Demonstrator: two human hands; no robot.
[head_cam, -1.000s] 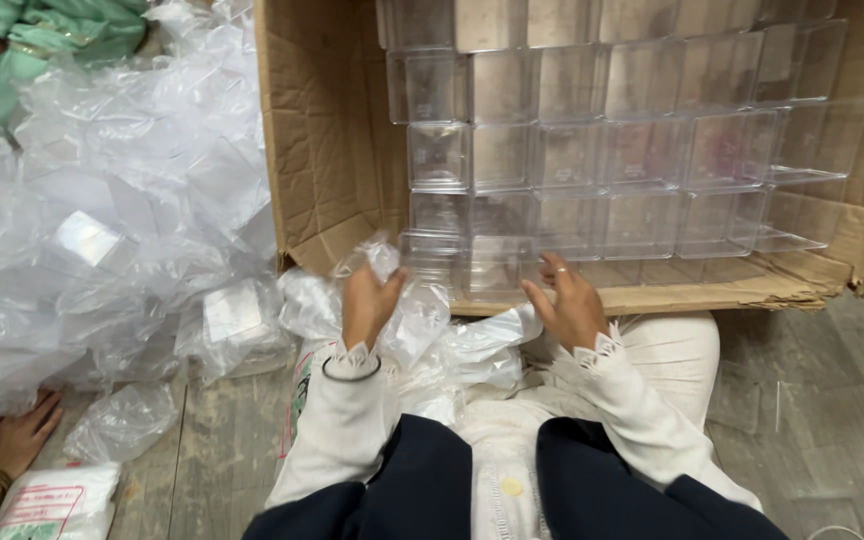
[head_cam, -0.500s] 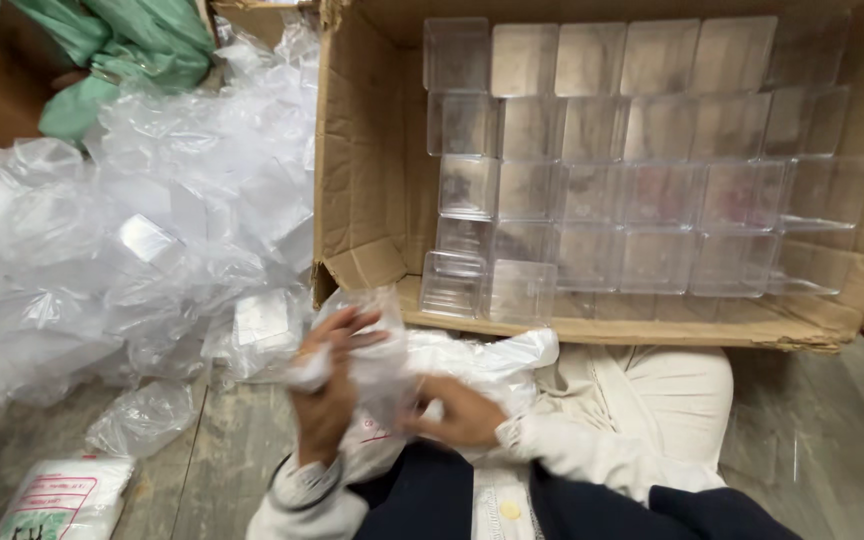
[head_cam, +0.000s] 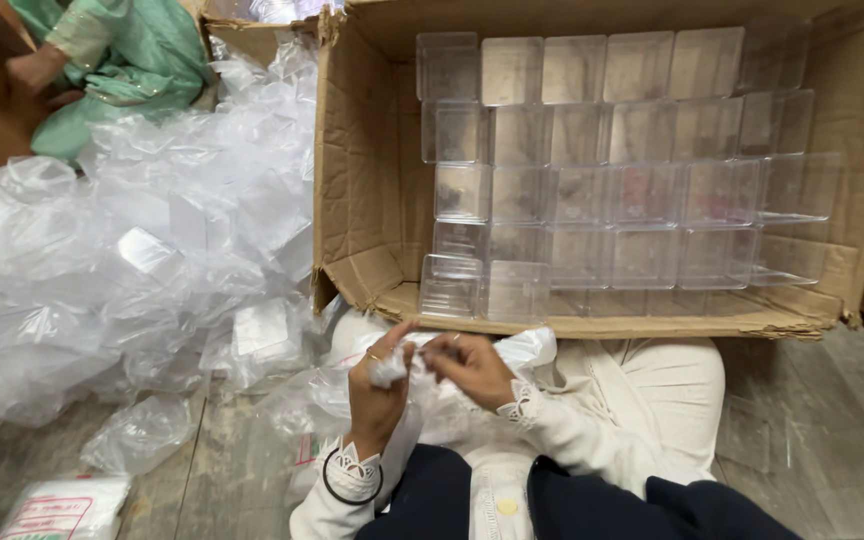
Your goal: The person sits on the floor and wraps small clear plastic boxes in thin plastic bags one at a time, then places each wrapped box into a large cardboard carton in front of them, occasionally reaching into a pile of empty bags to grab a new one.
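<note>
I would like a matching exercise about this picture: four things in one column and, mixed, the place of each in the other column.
Things:
1. clear plastic boxes
2. pile of plastic bags
3. crumpled bag
4. person in green

Places:
A. top left corner
B. between left hand and right hand
C. stacked inside cardboard carton
D. on floor, left of carton

Pairs: 1-C, 2-D, 3-B, 4-A

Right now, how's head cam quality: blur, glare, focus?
Head view: lighting soft and even, no hard shadows; glare on the plastic bag pile; clear boxes in the cardboard carton sharp; left hand and right hand slightly motion-blurred.
</note>
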